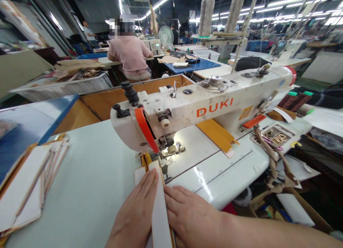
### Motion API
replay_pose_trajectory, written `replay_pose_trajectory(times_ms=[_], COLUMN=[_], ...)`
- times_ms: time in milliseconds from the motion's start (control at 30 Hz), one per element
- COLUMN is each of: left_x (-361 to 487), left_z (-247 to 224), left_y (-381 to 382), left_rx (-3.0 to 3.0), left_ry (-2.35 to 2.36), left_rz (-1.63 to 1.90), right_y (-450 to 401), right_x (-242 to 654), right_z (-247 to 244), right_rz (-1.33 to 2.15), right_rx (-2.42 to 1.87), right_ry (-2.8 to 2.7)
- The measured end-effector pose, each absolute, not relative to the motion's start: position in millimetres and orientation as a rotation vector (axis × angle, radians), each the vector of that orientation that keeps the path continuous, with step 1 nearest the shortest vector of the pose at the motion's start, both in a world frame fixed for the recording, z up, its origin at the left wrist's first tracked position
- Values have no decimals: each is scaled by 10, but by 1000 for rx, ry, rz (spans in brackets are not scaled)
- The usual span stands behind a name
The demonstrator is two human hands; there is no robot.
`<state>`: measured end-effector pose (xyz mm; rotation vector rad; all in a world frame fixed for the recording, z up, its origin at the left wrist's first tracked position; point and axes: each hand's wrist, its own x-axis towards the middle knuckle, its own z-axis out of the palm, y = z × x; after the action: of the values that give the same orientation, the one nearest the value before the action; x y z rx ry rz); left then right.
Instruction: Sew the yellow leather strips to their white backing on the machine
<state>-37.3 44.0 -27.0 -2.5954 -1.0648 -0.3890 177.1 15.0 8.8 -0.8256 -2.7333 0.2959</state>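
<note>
Sewing-machine table (80, 191) | white strip (160, 212) | between left fingers (147, 183), right fingers (177, 196)

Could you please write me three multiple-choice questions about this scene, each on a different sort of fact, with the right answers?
1. Where does the white strip lie?
A) Between the two hands, in front of the sewing machine
B) On the blue board
C) In the metal tray

2. How many thread cones stand on the rack above the machine?
A) One
B) Two
C) Four

3. What are the left hand and right hand doing?
A) Gripping scissors
B) Turning the handwheel
C) Lying flat with fingers extended

Answers: 1 A, the strip runs between the hands toward the machine's head. 2 B, two green-capped cones show. 3 C, both hands lie open against the strip's edges.
</note>
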Motion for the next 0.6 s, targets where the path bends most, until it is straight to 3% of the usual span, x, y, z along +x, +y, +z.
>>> replay_pose_trajectory(times_ms=[600], left_x=[-320], left_z=[-203], left_y=[479], left_rx=[-2559], left_ry=[-1023], left_rz=[-264], right_y=[149], right_x=[1773], right_z=[110], right_rz=[353], right_rx=[-846], right_ry=[-2737])
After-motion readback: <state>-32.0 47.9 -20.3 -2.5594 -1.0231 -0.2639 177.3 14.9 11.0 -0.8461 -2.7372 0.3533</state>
